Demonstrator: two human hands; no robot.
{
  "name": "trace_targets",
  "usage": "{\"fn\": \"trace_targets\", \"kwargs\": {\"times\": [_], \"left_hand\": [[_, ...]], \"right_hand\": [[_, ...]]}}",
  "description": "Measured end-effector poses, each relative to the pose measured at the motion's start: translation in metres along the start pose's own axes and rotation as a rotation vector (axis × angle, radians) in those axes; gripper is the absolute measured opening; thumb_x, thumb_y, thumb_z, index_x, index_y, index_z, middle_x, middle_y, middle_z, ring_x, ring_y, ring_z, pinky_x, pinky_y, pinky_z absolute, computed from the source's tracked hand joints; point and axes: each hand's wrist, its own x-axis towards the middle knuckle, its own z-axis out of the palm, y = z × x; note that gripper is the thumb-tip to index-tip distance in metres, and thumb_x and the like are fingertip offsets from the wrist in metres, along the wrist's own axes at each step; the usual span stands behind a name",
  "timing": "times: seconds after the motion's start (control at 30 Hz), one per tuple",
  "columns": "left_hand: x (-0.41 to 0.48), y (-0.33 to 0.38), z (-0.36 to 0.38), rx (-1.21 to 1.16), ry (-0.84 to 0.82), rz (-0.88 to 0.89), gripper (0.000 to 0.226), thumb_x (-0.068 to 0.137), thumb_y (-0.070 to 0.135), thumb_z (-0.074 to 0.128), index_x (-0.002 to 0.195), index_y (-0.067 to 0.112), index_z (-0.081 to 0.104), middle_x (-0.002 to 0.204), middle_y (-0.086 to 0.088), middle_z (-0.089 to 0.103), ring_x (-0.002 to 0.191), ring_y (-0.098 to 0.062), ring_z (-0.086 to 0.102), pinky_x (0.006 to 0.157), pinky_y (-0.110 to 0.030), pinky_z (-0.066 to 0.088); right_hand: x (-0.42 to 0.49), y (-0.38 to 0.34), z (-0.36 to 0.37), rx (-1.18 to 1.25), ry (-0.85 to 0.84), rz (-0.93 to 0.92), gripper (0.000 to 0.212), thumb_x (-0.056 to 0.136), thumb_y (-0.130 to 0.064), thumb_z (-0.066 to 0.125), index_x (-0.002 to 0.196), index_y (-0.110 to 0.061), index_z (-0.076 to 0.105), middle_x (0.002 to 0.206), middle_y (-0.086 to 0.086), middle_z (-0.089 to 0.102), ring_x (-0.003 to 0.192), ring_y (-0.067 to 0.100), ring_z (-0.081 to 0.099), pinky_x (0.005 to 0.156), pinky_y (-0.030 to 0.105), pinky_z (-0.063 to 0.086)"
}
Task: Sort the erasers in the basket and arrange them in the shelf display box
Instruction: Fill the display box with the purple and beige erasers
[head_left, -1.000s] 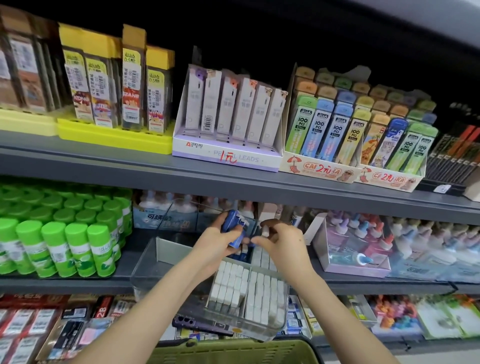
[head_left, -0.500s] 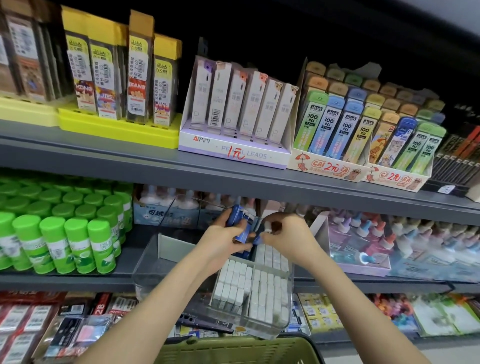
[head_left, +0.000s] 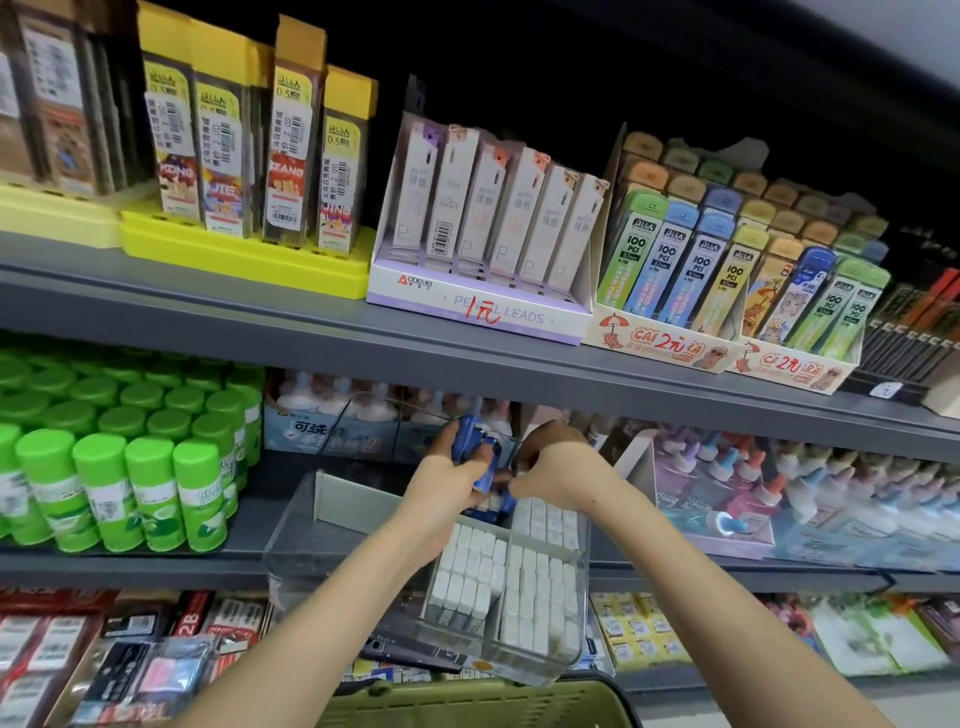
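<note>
Your left fingers (head_left: 448, 436) grip spare blue-sleeved erasers (head_left: 475, 449) above the clear plastic display box (head_left: 291, 545), supplying right fingers (head_left: 522, 467) that apparently pinch one down.

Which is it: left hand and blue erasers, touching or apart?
Touching. The head view shows the left hand with fingers curled round the blue erasers.

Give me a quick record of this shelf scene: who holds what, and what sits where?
Box: clear, juts over the shelf edge
White erasers: rows in the box's right part
Left hand: grips blue erasers over the box's back
Right hand: curled beside them; hold hidden
Basket: green, below the box
Glue sticks: green, left of the box
</note>
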Motion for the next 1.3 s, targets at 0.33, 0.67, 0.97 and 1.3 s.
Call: {"fn": "trace_targets", "kwargs": {"times": [0.33, 0.67, 0.97, 1.3], "left_hand": [[-0.001, 0.023, -0.036, -0.114, 0.031, 0.139, 0.022, 0.096, 0.004, 0.047, 0.114, 0.016, 0.047, 0.105, -0.003, 0.056, 0.09, -0.022, 0.062, 0.076, -0.027, 0.058], [-0.016, 0.016, -0.064, 0.009, -0.021, 0.099, 0.022, 0.095, 0.004, 0.05, 0.108, 0.021, 0.053, 0.099, -0.009, 0.061, 0.072, -0.018, 0.068, 0.072, -0.027, 0.058], [-0.025, 0.013, -0.067, 0.029, 0.003, 0.092, 0.03, 0.094, 0.006, 0.05, 0.121, 0.019, 0.047, 0.101, -0.01, 0.062, 0.081, -0.022, 0.066, 0.074, -0.03, 0.059], [-0.042, 0.02, -0.063, 0.002, 0.063, 0.061, 0.02, 0.091, 0.012, 0.057, 0.103, 0.027, 0.054, 0.102, -0.008, 0.066, 0.085, -0.024, 0.068, 0.061, -0.026, 0.056]], "right_hand": [[0.0, -0.004, 0.0, 0.096, 0.005, -0.053, 0.014, 0.076, -0.015, 0.068, 0.078, -0.003, 0.06, 0.069, 0.002, 0.051, 0.056, 0.015, 0.045, 0.046, 0.019, 0.036], [-0.002, -0.012, 0.029, 0.396, -0.143, -0.061, 0.022, 0.089, -0.013, 0.06, 0.108, -0.003, 0.061, 0.075, 0.01, 0.071, 0.052, 0.001, 0.062, 0.078, 0.026, 0.056], [-0.003, -0.014, 0.045, 0.334, 0.049, -0.079, 0.027, 0.083, -0.015, 0.059, 0.108, -0.012, 0.068, 0.115, 0.0, 0.066, 0.107, 0.015, 0.058, 0.086, 0.021, 0.047], [-0.011, -0.008, 0.039, 0.245, -0.135, -0.248, 0.038, 0.089, -0.002, 0.042, 0.122, -0.006, 0.061, 0.128, 0.007, 0.059, 0.117, 0.02, 0.054, 0.094, 0.025, 0.045]]}}
